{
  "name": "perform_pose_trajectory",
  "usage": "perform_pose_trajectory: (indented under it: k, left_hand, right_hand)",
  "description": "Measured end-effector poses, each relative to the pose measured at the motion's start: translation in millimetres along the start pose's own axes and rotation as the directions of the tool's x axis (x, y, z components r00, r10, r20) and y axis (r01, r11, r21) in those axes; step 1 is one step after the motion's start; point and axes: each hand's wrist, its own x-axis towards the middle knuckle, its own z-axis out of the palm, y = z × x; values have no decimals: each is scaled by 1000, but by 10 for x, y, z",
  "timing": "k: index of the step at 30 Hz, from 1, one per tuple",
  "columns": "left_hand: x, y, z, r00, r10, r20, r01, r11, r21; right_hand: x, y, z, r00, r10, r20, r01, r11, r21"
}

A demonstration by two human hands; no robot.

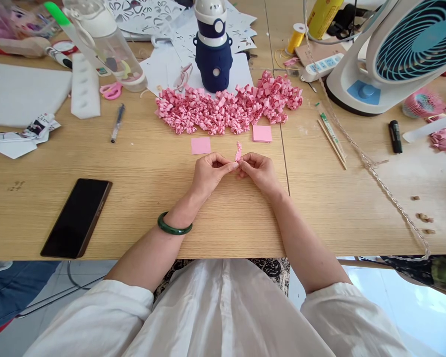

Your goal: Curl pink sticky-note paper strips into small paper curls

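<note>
My left hand (210, 172) and my right hand (258, 170) meet at the middle of the wooden table (141, 208), both pinching a small curled pink paper piece (238, 150) that sticks up between the fingertips. A green bangle (173, 226) circles my left wrist. Just beyond the hands lie a flat pink paper square (200, 145) and a small stack of pink squares (262, 133). Behind those spreads a long heap of curled pink paper pieces (226, 106).
A black phone (77, 216) lies at front left. A navy bottle (213, 47), a clear bottle (107, 42), pink scissors (110, 90) and a pen (117, 123) stand behind. A desk fan (397, 49), power strip (321, 67), chopsticks (332, 139) and a braided cord (379, 178) occupy the right.
</note>
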Motion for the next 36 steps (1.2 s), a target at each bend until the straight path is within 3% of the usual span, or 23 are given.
perform_pose_trajectory:
  k: [11, 16, 20, 27, 36]
  left_hand:
    - [5, 40, 20, 996, -79, 46, 83, 991, -100]
    - [29, 33, 11, 988, -117, 99, 135, 970, -203]
    - [18, 29, -9, 997, -59, 47, 66, 983, -173]
    - [-40, 20, -3, 985, 135, 107, -141, 989, 52]
    - [-12, 4, -18, 986, 157, 60, -165, 975, 147]
  right_hand:
    - [-10, -4, -4, 999, 14, 46, -15, 999, 28]
    - [-9, -21, 20, 998, 19, -56, -18, 1000, 13]
    - [1, -35, 20, 988, 14, -156, -11, 1000, 17]
    - [14, -32, 9, 990, 19, -139, -16, 1000, 19]
    - [7, -27, 31, 997, 19, -80, -17, 1000, 18]
